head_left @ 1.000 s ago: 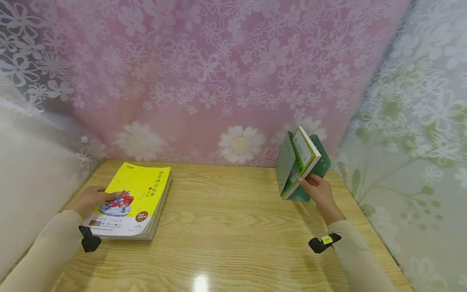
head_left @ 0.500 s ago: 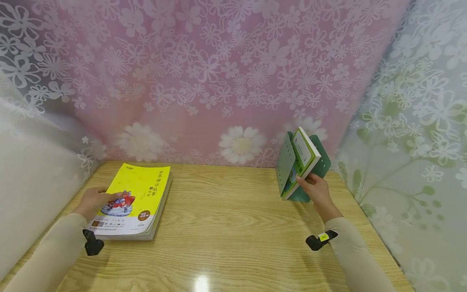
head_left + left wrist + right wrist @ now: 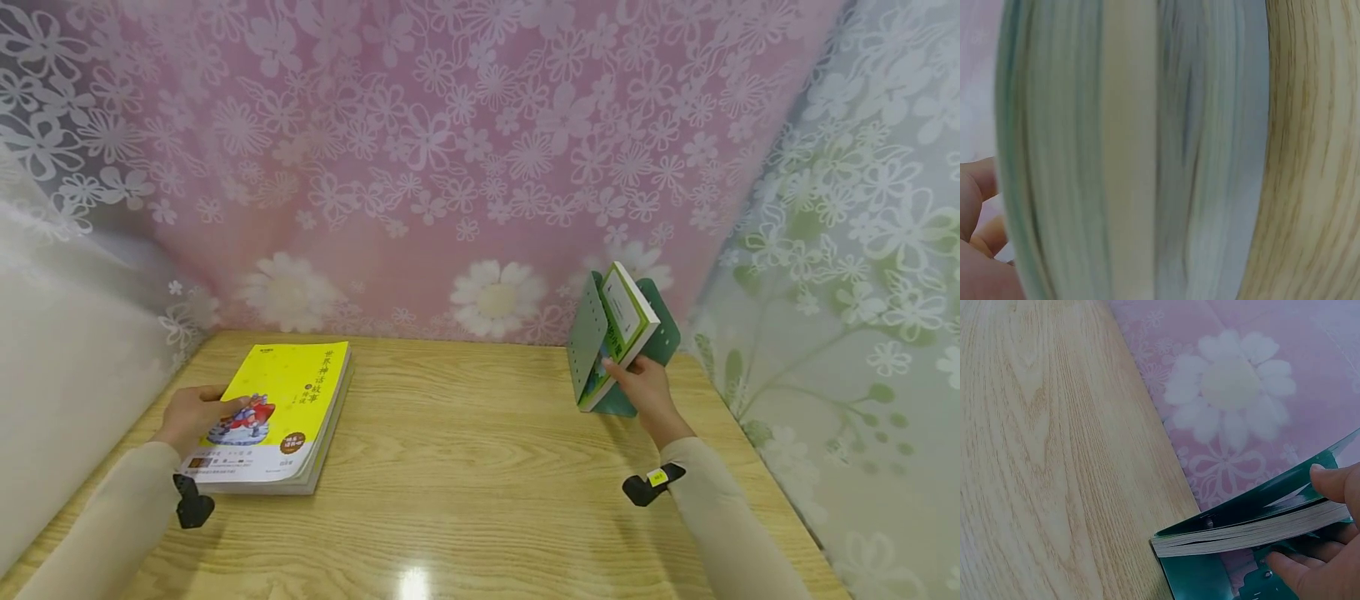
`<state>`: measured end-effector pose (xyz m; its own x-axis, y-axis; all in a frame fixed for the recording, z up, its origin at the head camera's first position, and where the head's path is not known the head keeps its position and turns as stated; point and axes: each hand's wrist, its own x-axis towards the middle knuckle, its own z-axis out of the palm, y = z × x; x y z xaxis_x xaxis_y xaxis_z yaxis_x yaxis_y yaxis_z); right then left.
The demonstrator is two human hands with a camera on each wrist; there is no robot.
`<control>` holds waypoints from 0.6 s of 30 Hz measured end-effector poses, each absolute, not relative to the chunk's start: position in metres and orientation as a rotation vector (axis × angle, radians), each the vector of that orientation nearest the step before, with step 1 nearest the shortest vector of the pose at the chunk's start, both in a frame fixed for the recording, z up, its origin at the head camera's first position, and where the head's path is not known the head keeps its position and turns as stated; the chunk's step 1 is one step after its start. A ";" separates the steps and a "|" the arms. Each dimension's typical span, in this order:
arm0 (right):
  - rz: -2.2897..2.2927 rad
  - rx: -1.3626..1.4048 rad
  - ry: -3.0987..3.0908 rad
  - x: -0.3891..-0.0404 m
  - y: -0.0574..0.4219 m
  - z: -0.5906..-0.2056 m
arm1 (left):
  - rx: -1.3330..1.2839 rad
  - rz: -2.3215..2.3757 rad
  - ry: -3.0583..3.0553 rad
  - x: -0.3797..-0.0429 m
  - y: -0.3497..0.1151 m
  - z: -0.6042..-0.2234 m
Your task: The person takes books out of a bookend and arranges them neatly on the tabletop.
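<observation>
In the head view a thick yellow-and-white book (image 3: 292, 392) lies on the table at the left; its page edges (image 3: 1129, 150) fill the left wrist view, in several bands. My left hand (image 3: 197, 417) grips its left side, thumb over the cover, other fingers mostly hidden. At the right a green-and-white book (image 3: 628, 321) leans inside a green metal bookend (image 3: 587, 337). My right hand (image 3: 647, 393) holds the lower near edge of that book. In the right wrist view the thumb is on the cover side and the fingers (image 3: 1297, 569) lie behind the pages.
The wood-grain table (image 3: 450, 450) stretches between the two books. A pink flowered cloth (image 3: 420, 167) hangs behind it, and a pale flowered cloth (image 3: 847, 333) closes off the right side. Black wrist cameras sit on both cuffs.
My right wrist has shifted slightly left, and its thumb now lies farther over the green-and-white book's cover. The left hand has edged slightly rightward on the yellow book. Both books stay nearly in place.
</observation>
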<state>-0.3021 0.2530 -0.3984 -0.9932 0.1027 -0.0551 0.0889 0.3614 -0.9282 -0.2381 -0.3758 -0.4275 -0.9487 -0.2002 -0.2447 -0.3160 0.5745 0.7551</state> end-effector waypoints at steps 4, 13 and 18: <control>1.718 -0.200 -2.556 -0.306 0.251 -0.399 | -0.443 1.304 2.686 -0.239 -0.380 -0.431; 1.642 -0.264 -2.446 -0.310 0.245 -0.404 | -0.588 1.414 2.653 -0.235 -0.380 -0.434; 1.611 -0.288 -2.451 -0.309 0.244 -0.404 | -0.637 1.438 2.646 -0.233 -0.379 -0.435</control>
<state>-0.3091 0.2442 -0.4042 -0.9624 0.2663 0.0545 0.0556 0.3890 -0.9195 -0.2334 -0.3787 -0.4347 -0.9124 -0.3257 -0.2478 -0.3851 0.4785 0.7891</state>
